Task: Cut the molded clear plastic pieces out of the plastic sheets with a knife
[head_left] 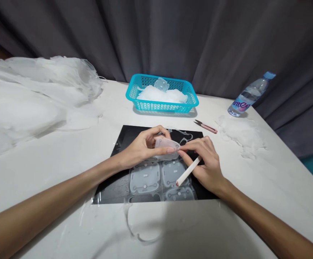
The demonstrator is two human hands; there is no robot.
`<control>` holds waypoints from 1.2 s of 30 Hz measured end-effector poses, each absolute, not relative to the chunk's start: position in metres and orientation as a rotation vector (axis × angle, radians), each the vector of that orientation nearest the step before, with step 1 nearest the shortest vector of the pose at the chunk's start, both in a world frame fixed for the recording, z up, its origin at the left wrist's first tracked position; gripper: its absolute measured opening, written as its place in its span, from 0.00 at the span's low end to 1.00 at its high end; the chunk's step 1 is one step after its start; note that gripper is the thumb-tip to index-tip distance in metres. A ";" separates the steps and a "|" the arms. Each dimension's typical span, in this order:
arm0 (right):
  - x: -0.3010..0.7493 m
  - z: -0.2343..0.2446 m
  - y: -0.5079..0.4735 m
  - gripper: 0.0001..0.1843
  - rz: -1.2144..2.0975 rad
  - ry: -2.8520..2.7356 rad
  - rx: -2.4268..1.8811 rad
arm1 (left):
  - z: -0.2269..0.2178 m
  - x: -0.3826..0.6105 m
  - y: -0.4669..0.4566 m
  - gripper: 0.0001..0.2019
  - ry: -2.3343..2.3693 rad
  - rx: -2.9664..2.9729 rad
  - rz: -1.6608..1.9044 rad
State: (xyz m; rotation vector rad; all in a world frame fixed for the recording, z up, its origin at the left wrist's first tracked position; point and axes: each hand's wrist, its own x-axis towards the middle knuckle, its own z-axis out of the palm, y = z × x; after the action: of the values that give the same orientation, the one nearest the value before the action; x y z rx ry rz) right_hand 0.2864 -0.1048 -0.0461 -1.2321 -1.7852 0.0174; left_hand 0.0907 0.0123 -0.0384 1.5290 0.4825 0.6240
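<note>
My left hand [152, 144] is closed around a translucent, rounded silicone-like piece [164, 144], thumb on the near face and fingers behind. At that piece's right edge, the thumb and forefinger of my right hand [203, 156] pinch together. A white stick [187, 173] with a reddish tip is tucked in the same right hand, slanting down to the left. Beneath both hands lies a translucent moulded sheet [145, 178] of rounded rectangular panels, one of them an open gap. It rests on a black mat [110, 187]. Thin trimmed strips [185, 136] curl on the mat's far side.
A blue basket [161, 107] behind the mat holds translucent pieces. Pink-handled thread snips [206, 126] lie at right, near a water bottle [249, 95] and a pile of clear scraps [244, 136]. Stacked translucent sheets [37, 93] cover the table's left; a grey curtain [156, 39] hangs behind.
</note>
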 end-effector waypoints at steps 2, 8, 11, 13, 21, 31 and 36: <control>0.288 -0.043 -0.106 0.08 -0.107 -1.813 -1.193 | -0.037 0.090 0.012 0.11 0.458 1.591 0.626; 0.287 -0.033 -0.116 0.13 -0.316 -1.831 -1.208 | -0.037 0.088 0.011 0.09 0.449 1.646 0.508; 0.287 -0.031 -0.120 0.16 -0.343 -1.881 -1.251 | -0.037 0.088 0.010 0.09 0.391 1.740 0.490; 0.288 -0.032 -0.121 0.17 -0.396 -1.925 -1.265 | -0.037 0.089 0.008 0.09 0.378 1.838 0.497; 0.294 -0.036 -0.122 0.12 -0.587 -2.024 -1.191 | -0.036 0.081 -0.009 0.09 0.306 2.284 0.830; 0.305 -0.038 -0.122 0.15 -0.596 -2.029 -1.155 | -0.038 0.080 -0.009 0.11 0.183 2.337 0.933; 0.306 -0.038 -0.122 0.16 -0.576 -2.046 -1.151 | -0.037 0.081 -0.010 0.09 0.199 2.325 0.918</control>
State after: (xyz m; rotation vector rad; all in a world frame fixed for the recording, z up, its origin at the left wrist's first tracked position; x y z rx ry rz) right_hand 0.3059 -0.1224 -0.0381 -1.1506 -2.0461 -0.5762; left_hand 0.0809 -0.0097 -0.0372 2.3247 0.1986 0.9175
